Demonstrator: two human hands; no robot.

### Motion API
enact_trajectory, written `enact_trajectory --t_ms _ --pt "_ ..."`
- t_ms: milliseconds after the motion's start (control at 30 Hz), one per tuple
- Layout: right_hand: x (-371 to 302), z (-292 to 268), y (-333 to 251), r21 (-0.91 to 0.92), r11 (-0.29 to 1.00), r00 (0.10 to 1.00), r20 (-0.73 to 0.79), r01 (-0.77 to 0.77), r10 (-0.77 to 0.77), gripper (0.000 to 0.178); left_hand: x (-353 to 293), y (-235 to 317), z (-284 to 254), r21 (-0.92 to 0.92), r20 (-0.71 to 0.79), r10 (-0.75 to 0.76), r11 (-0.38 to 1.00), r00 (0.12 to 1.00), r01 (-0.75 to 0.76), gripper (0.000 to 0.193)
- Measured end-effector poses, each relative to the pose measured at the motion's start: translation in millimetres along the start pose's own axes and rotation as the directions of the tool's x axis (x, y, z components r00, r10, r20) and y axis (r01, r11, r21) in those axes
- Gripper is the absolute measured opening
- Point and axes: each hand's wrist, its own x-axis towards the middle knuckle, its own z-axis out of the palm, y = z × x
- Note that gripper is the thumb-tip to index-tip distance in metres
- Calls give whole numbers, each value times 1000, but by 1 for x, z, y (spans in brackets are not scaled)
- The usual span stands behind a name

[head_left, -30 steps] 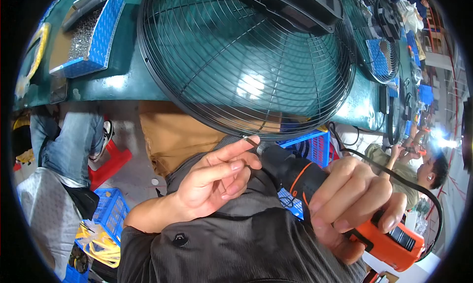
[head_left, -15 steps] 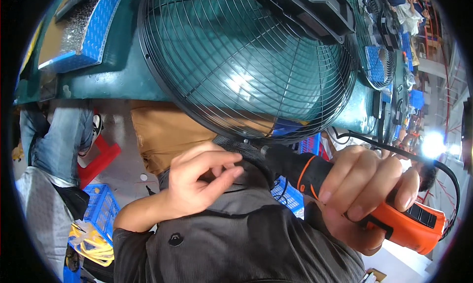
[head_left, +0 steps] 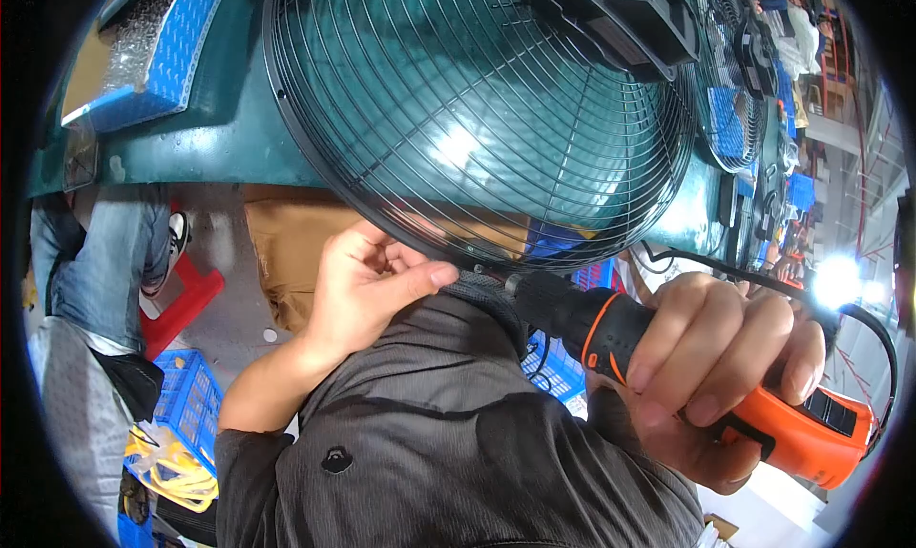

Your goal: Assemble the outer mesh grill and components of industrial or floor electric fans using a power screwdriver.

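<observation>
A large black wire fan guard (head_left: 410,152) rests on the green table, its near rim reaching past the table edge toward me. At that rim, my left hand (head_left: 367,281) is closed, fingers curled under the ring and thumb stretched along its near side. Wrapped in my right hand (head_left: 720,362) is an orange and black corded electric screwdriver (head_left: 572,324). Its nose points left at a small metal screw (head_left: 477,269) on the rim, close to my left thumb. Whether the bit touches the screw I cannot tell. A black motor bracket (head_left: 611,19) crosses the guard's far side.
A blue box of small metal parts (head_left: 134,71) stands at the left on the green table (head_left: 229,152). The screwdriver's black cable (head_left: 873,329) loops at the right. Another fan guard (head_left: 730,119) lies farther right. Below are a blue crate (head_left: 186,400) and a person's jeans-clad leg (head_left: 114,271).
My left hand has moved up to the guard's rim, its fingers going under it. The screwdriver stays nearly in place, with its nose close to the rim. The view has shifted slightly.
</observation>
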Motion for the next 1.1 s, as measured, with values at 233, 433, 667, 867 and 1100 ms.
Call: enact_trajectory --t_ms 233,433,667,867,1100 --pt "5 3 -8 -76 992 992 66 -102 107 43 2 4 -6 48 48 -34 998 998 31 31" --pt "11 10 -2 -107 987 989 76 -122 131 40 5 -2 -10 -14 105 67 998 992 -65 30" --pt "17 14 4 -78 991 985 122 -109 118 40 10 7 -15 27 173 -39 999 984 35 29" --pt "17 16 7 -51 992 986 114 -115 120 40 11 5 -14 60 148 -10 998 989 1 25" --pt "15 12 1 -72 992 978 169 -108 119 41 13 6 -18 151 212 -48 988 976 16 22"
